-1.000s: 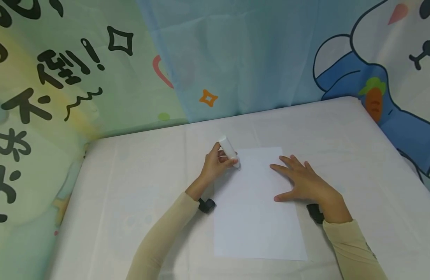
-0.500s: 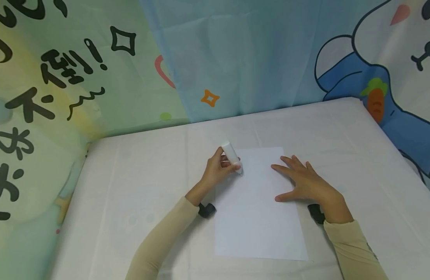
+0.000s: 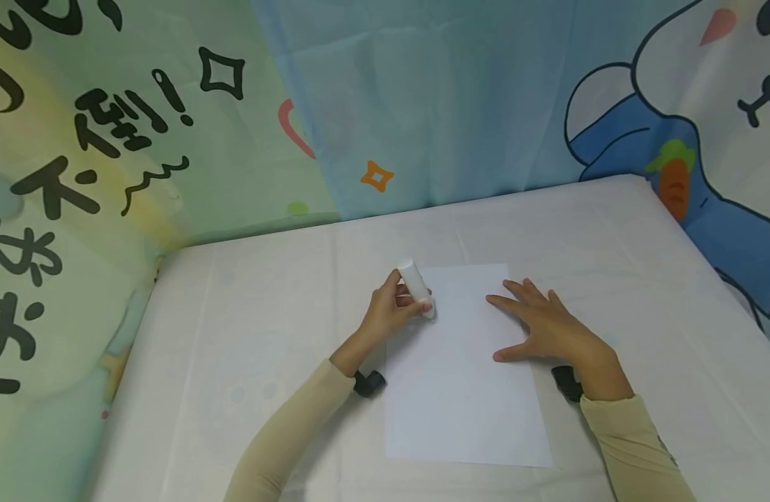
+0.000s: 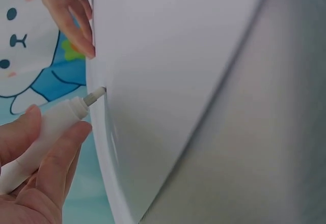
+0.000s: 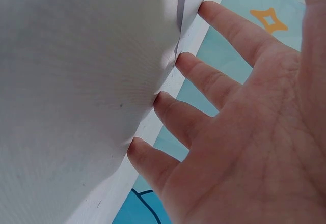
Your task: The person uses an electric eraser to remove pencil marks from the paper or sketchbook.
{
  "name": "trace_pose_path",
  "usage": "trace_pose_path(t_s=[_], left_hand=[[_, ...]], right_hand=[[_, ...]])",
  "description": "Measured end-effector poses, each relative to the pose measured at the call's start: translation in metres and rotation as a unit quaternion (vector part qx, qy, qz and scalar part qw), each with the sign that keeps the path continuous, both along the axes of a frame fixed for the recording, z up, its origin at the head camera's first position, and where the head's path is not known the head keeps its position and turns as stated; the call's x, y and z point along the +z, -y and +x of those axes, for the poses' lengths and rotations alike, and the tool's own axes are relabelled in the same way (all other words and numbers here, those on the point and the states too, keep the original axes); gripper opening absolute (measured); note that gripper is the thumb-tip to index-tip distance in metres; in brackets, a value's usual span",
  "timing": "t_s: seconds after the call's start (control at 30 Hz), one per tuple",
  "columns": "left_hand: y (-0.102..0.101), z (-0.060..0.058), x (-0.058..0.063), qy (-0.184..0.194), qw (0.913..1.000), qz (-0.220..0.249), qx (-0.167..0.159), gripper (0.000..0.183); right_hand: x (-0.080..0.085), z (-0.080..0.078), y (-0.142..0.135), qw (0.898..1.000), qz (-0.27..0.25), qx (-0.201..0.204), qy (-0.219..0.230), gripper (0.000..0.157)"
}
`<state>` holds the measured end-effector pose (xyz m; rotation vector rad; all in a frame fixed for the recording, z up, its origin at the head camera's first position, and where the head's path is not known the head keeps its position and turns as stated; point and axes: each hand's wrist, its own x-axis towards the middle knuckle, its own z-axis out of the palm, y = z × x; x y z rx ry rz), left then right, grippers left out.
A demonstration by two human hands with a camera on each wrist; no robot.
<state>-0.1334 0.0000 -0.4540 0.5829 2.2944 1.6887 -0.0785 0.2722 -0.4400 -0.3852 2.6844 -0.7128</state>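
Observation:
A blank white sheet of paper [image 3: 463, 397] lies on the cloth-covered table. Thumb and fingers of my left hand [image 3: 387, 310] grip a thick white pen-like tube [image 3: 414, 282], held slanted at the upper left part of the sheet. In the left wrist view the tube [image 4: 53, 127] ends in a narrow grey nozzle with a pale tip, right at the paper's surface. My right hand [image 3: 548, 331] has its fingers spread, fingertips resting at the sheet's upper right side. From the right wrist, several fingertips [image 5: 165, 104] press down at the white surface.
White cloth [image 3: 265, 335] covers the table around the paper. A printed fabric backdrop [image 3: 447, 104] hangs along the far and left sides. Black wrist cameras [image 3: 370, 383] sit under both wrists, the left one close to the paper's left edge.
My left hand and the white tube have moved slightly toward me and to the right over the paper. The right hand stays in place on the sheet.

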Motion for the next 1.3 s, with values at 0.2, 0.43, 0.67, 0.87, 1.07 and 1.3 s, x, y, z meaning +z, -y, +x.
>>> trace_pose_path(t_s=[0.2, 0.43, 0.67, 0.87, 1.07, 1.3], left_hand=[[-0.001, 0.003, 0.001, 0.011, 0.9999, -0.009, -0.002, 0.051], [0.000, 0.006, 0.001, 0.011, 0.9997, -0.019, -0.006, 0.051], [0.001, 0.008, 0.001, 0.003, 0.9997, -0.020, -0.012, 0.052], [0.001, 0.010, 0.002, 0.000, 0.9997, -0.020, -0.017, 0.053], [0.000, 0.012, 0.003, 0.009, 0.9996, -0.021, -0.016, 0.053], [-0.001, 0.009, 0.004, -0.003, 0.9995, -0.029, -0.011, 0.051]], right_hand=[[0.000, 0.000, 0.000, 1.000, 0.001, 0.002, -0.005, 0.101], [-0.001, 0.001, 0.000, 1.000, 0.000, 0.003, -0.005, 0.101], [-0.001, 0.000, -0.001, 1.000, 0.003, 0.003, -0.007, 0.101], [0.000, 0.001, -0.001, 1.000, 0.002, 0.000, -0.006, 0.101], [0.000, 0.001, -0.002, 1.000, 0.002, -0.001, -0.007, 0.101], [0.000, 0.001, -0.002, 1.000, 0.002, 0.001, -0.004, 0.101]])
